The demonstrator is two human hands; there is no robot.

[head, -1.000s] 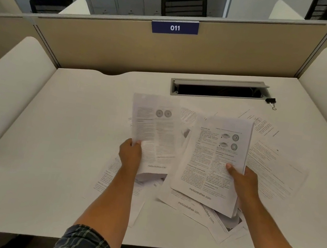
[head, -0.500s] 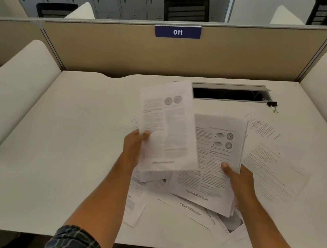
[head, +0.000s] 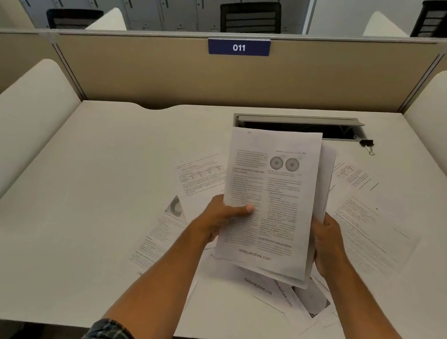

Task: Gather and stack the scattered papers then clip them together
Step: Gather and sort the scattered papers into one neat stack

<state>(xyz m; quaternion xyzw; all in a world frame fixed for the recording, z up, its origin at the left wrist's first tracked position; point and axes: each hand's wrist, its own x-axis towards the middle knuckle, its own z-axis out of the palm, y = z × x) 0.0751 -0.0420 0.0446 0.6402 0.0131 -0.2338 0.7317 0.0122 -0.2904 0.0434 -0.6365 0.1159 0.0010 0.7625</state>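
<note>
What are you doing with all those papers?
A person is tidying them up. The left hand and right hand hold a small stack of papers above the desk. More loose sheets lie scattered underneath and around. The black binder clip waits unused near the cable slot.

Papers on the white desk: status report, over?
Left hand and right hand grip one stack of printed white sheets. More loose printed sheets lie scattered. Small black binder clip untouched. Nothing in the way.

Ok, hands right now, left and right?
Left hand: gripping the paper stack, thumb on top.
Right hand: holding the stack's right edge.
</note>
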